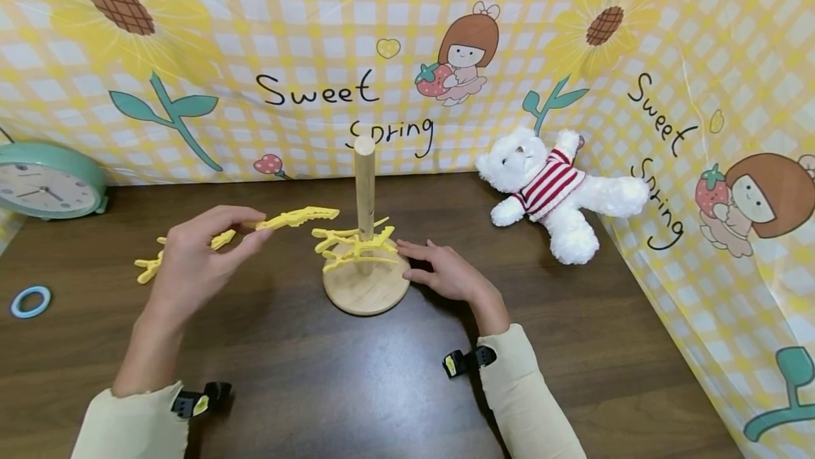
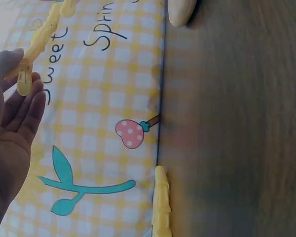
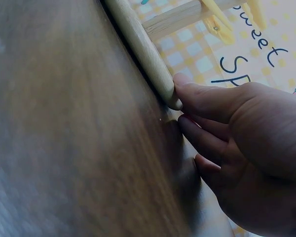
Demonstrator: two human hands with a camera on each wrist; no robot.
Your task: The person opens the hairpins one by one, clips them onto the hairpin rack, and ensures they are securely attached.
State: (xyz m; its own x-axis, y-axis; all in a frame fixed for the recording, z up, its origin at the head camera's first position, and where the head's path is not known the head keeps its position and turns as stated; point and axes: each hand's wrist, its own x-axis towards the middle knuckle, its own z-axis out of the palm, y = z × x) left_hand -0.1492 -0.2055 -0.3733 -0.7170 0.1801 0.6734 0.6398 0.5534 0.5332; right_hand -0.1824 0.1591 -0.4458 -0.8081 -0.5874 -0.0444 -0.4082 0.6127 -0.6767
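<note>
My left hand [image 1: 204, 254] pinches a thin, knobbly yellow plastic piece [image 1: 302, 217] between thumb and fingers, left of a wooden stand [image 1: 365, 190]. Its far end points at the post without reaching it. Several branching yellow pieces [image 1: 358, 248] sit around the lower post, above the round base [image 1: 366, 300]. At the base's right edge is my right hand [image 1: 448, 271]; the right wrist view shows its thumb [image 3: 202, 98] on the rim and the other fingers close below. More yellow plastic [image 1: 149, 269] lies on the table, partly hidden behind my left hand.
A light-blue ring [image 1: 30, 301] lies at the left, in front of a green alarm clock [image 1: 51, 179]. On the right a white teddy bear [image 1: 547, 187] in a striped shirt lies against the checked cloth backdrop [image 1: 305, 27]. The brown table [image 1: 305, 374] runs beneath everything.
</note>
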